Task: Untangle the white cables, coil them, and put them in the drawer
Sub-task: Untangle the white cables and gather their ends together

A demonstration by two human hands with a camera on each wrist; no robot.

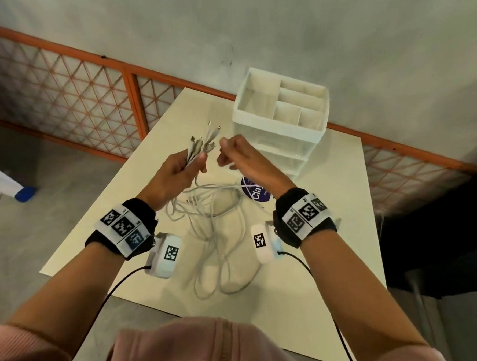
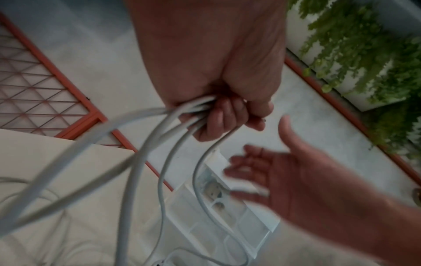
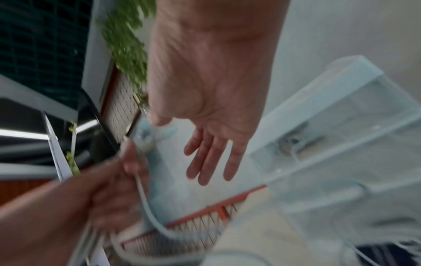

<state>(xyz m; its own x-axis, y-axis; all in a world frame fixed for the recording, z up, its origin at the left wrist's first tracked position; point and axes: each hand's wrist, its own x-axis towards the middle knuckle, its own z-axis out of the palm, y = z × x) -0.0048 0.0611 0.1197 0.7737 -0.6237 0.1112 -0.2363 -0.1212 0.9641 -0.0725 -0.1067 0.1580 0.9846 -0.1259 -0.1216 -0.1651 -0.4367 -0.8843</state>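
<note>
Several white cables (image 1: 217,235) hang in tangled loops down onto the cream table (image 1: 325,241). My left hand (image 1: 185,168) grips a bunch of their plug ends (image 1: 203,144), raised above the table; the strands (image 2: 173,136) run out of its fist (image 2: 218,115). My right hand (image 1: 233,155) hovers just right of the plugs with fingers straight and relaxed, holding nothing (image 3: 212,158). Behind the hands stands the white drawer unit (image 1: 280,118), its clear drawers closed and its top tray divided into compartments.
A purple round sticker or lid (image 1: 255,191) lies on the table under my right wrist. An orange mesh fence (image 1: 70,86) runs behind the table. A dark object (image 1: 438,234) stands to the right of the table. Green plants (image 2: 376,54) hang beyond the fence.
</note>
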